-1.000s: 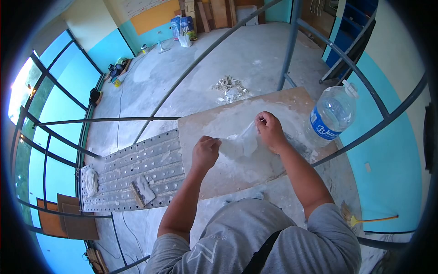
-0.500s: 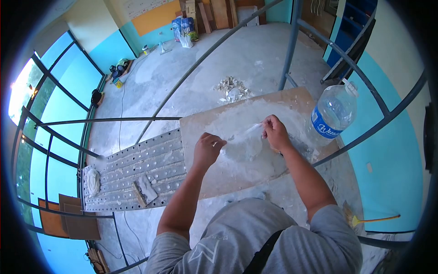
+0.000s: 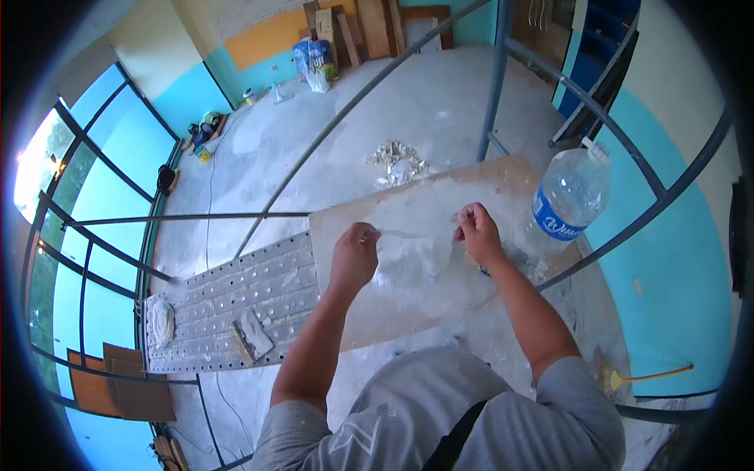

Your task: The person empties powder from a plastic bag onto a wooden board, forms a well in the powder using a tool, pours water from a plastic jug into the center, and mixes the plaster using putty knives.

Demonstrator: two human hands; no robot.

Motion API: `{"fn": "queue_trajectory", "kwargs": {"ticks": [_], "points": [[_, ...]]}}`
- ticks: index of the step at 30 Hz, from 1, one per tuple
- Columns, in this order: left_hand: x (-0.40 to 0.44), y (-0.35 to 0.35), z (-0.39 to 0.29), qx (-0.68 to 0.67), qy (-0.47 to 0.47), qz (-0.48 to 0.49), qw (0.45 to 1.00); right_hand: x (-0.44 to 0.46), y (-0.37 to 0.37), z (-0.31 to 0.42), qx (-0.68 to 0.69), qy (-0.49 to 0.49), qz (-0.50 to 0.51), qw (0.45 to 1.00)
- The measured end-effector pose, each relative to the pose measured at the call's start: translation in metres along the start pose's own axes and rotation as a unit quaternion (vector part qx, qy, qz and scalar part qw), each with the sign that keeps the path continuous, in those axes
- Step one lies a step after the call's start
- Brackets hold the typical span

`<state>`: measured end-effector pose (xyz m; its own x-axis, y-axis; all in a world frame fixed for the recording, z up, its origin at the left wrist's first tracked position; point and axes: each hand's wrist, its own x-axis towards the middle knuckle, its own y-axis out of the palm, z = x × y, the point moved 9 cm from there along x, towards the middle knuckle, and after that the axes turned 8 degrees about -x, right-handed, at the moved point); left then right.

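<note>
Over a dusty brown board point(image 3: 353, 314), my left hand point(image 3: 355, 255) and my right hand point(image 3: 477, 234) are both closed in a pinch. Between them stretches a thin, see-through piece of plastic film point(image 3: 408, 235), hard to tell from the white smears on the board behind it. My fingers hide its ends. A large clear water bottle point(image 3: 572, 192) with a blue label stands on the board to the right of my right hand. Just below my right wrist, a small dark object point(image 3: 484, 271) is mostly covered.
A perforated metal plank point(image 3: 224, 294) adjoins the board at left, bearing a putty-smeared flat tool point(image 3: 253, 334) and a white bundle point(image 3: 162, 322). Grey scaffold rails point(image 3: 338, 118) surround me. Below lie a debris pile point(image 3: 399, 162) and a yellow-handled broom point(image 3: 613, 378).
My hands have spread slightly apart, the left one drawing back to the left. The film strung between them now hangs less distinctly. The whole view has shifted a little.
</note>
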<state>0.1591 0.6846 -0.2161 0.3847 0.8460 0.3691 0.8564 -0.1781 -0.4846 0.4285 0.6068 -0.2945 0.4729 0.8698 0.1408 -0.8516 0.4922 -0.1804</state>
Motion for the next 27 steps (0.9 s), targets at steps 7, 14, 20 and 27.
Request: {"fn": "queue_trajectory", "kwargs": {"ticks": [7,14,20,27], "points": [[0.010,-0.012,-0.009,-0.023,0.020,-0.054,0.998,-0.005,0.006,0.040,-0.060,-0.115,0.023,0.991],[0.012,-0.011,-0.020,0.016,0.055,-0.016,0.998,-0.006,0.029,0.066,-0.328,-0.241,0.048,0.912],[0.004,-0.038,-0.021,0.015,0.048,-0.091,0.995,-0.001,0.022,0.086,-0.295,-0.196,0.009,0.935],[-0.011,-0.054,0.019,0.014,0.001,-0.123,0.992,0.004,0.018,0.085,-0.268,-0.156,0.022,0.950]]}}
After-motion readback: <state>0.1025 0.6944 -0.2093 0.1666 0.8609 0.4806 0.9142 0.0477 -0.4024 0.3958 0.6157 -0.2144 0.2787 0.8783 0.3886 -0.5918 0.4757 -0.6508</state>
